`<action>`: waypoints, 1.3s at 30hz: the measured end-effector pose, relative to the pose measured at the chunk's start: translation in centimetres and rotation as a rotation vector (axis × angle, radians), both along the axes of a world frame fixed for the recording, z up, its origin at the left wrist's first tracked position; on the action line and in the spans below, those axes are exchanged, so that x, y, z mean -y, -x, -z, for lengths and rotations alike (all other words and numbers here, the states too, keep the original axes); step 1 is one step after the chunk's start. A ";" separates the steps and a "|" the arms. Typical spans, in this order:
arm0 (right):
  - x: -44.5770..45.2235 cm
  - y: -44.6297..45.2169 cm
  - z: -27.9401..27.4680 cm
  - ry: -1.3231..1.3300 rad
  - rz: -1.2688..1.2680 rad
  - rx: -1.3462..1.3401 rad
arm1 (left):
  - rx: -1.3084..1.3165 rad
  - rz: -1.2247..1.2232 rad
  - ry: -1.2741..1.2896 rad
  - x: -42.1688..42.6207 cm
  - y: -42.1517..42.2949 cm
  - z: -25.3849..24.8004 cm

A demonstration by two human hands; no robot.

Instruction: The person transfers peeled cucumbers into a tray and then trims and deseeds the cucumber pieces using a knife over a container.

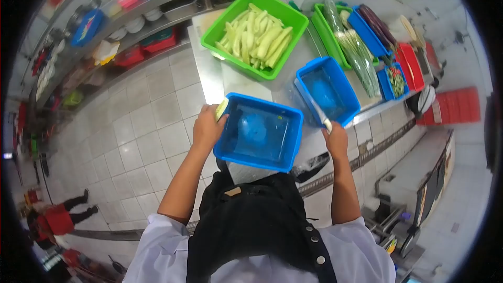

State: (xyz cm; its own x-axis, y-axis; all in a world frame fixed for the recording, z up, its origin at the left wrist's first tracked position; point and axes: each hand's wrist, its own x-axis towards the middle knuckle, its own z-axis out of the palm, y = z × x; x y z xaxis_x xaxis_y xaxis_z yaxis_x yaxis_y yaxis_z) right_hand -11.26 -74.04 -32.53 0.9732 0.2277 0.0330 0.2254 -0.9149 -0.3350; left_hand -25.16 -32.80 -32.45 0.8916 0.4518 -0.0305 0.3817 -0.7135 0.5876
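Note:
My left hand (207, 127) is closed around a piece of pale green vegetable (222, 109), at the left rim of a blue plastic basin (257, 164). Whether the fingers also press on that rim I cannot tell. The basin has only a small yellowish bit showing on its bottom. In my right hand (336, 140) is a knife (317, 109), gripped by its pale handle, the blade pointing away over the left edge of a second blue basin (344, 94). Beyond both basins, a large green bin (293, 18) holds many long peeled pale green vegetables (254, 36).
On the metal table's right stand a green tray (318, 21) with leafy greens (356, 60), a blue tray of dark purple vegetables (376, 26), a small blue basket (385, 86) and a red tray (411, 68). Shelves (149, 26) line the left. A person (55, 220) stands far left.

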 end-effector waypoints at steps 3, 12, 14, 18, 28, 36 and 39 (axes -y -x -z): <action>0.9 -3.3 0.7 0.124 -0.107 -0.116 | 0.096 -0.152 -0.053 2.4 -2.1 -2.9; 1.7 -6.7 0.9 -0.075 -0.245 -0.221 | -0.193 0.137 -0.232 11.5 -21.4 -1.3; 2.9 -6.5 1.1 -0.111 -0.213 -0.256 | -0.186 0.105 -0.280 11.1 -22.7 -0.2; 4.5 -5.7 0.4 -0.097 -0.164 -0.310 | -0.229 0.081 -0.325 10.1 -22.5 1.1; 6.2 -4.4 1.2 -0.048 -0.177 -0.212 | -0.307 0.295 -0.372 4.5 -14.8 -1.6; 4.2 -5.2 -1.4 -0.251 -0.269 -0.204 | -0.031 0.177 -0.110 6.8 -9.8 -3.8; 3.4 -5.1 -2.9 -0.480 -0.277 -0.425 | 0.008 -0.074 0.375 9.1 -5.4 -7.3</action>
